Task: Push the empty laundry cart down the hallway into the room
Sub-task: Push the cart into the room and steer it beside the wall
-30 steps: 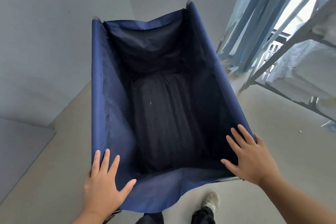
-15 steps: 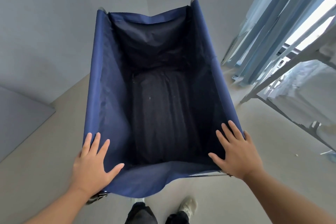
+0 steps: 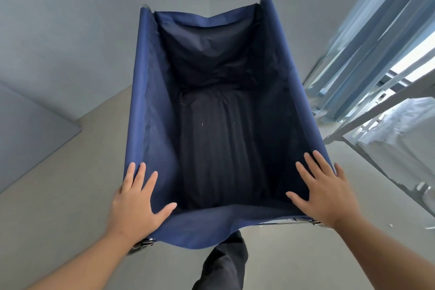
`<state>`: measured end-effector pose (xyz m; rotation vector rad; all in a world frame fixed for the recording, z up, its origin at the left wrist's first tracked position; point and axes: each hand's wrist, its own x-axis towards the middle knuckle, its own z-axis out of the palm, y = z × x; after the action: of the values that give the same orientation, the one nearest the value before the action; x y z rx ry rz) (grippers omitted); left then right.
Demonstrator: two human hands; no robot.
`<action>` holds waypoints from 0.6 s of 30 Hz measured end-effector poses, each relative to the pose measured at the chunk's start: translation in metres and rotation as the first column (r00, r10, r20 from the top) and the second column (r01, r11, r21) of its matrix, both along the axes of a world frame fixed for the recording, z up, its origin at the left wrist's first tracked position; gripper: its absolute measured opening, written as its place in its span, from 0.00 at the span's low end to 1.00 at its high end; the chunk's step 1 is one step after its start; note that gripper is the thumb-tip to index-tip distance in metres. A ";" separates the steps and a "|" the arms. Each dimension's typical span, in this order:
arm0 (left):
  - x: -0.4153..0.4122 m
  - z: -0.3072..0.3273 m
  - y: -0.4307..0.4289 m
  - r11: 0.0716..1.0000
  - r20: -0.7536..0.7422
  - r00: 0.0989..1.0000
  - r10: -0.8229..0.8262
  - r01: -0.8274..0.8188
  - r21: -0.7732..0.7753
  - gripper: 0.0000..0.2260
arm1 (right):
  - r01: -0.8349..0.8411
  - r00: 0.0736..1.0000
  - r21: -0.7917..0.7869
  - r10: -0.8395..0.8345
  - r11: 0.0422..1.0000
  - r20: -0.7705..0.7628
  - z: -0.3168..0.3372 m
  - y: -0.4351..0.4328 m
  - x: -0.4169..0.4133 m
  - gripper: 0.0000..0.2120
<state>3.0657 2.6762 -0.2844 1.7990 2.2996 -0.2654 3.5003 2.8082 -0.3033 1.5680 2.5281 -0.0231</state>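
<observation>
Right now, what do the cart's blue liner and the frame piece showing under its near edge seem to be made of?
Liner: looks like thin woven synthetic fabric, matte navy; it sags, creases and has stitched hems. Frame piece: probably metal, shiny with bright glints; little of it shows. Both hands, left hand and right hand, lie flat on the fabric.

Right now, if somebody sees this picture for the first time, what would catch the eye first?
First the big dark blue laundry cart in the middle, its deep black inside empty. Next the two bare hands pressed flat on its near corners: the left hand on the left corner, the right hand on the right one. On the right, a bright window shines behind a pale metal rack.
</observation>
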 end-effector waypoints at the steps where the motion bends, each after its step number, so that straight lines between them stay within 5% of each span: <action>1: 0.003 0.000 0.002 1.000 0.002 1.000 0.002 -0.002 0.002 0.47 | -0.005 1.000 0.003 0.005 1.000 0.000 0.001 0.004 0.002 0.39; 18: 0.060 -0.004 0.038 0.997 0.019 0.997 0.073 -0.073 0.006 0.45 | -0.068 0.997 -0.022 0.069 0.997 0.034 0.001 0.082 0.048 0.40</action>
<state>3.1256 2.7142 -0.2888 1.7091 2.3499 -0.2293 3.5480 2.8898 -0.3027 1.4607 2.5446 -0.0127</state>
